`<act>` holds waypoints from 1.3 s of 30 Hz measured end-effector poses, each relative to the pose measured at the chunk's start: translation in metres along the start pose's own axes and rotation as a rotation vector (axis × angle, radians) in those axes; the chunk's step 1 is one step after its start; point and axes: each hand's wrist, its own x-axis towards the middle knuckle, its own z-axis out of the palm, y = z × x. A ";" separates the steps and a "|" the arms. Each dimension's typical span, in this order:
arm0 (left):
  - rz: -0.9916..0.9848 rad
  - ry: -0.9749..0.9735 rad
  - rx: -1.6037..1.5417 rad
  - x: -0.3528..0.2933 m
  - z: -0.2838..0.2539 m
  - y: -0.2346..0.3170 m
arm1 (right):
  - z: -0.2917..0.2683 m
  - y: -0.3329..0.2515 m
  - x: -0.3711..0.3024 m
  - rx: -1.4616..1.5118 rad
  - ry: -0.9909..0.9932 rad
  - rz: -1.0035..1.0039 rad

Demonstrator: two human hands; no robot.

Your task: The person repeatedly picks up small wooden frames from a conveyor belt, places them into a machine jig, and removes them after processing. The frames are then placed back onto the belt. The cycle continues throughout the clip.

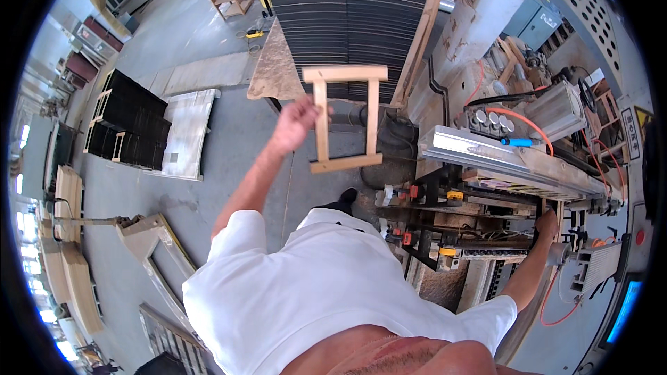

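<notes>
My left hand (297, 123) is closed around the left side bar of a small pale wooden frame (345, 74). The frame hangs upright in the air: two side bars join a top and a bottom bar, and its middle is open. Out to the right, my right hand (547, 224) reaches into a clamping machine (514, 160) with a long metal beam. Its fingers are curled beside a short light wooden piece (560, 212); what they grip is partly hidden. Orange and yellow clamp parts (448, 252) sit on dark rails left of that hand.
A tall stack of dark slatted panels (347, 21) stands ahead on a worn board (276, 69). Black frames (128, 118) lie on a pallet (191, 132) to the left. Air hoses (531, 119) cross the machine, and a wooden frame (156, 243) leans at the lower left.
</notes>
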 end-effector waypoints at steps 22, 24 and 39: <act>0.108 0.276 0.366 0.377 -0.206 0.129 | -0.053 -0.232 -0.245 1.442 0.495 0.007; 0.166 0.337 0.685 0.387 -0.196 0.115 | -0.040 -0.262 -0.270 1.499 0.435 0.068; 0.613 -0.194 -0.008 0.129 -0.070 0.081 | -0.174 -0.255 -0.423 0.921 0.408 0.235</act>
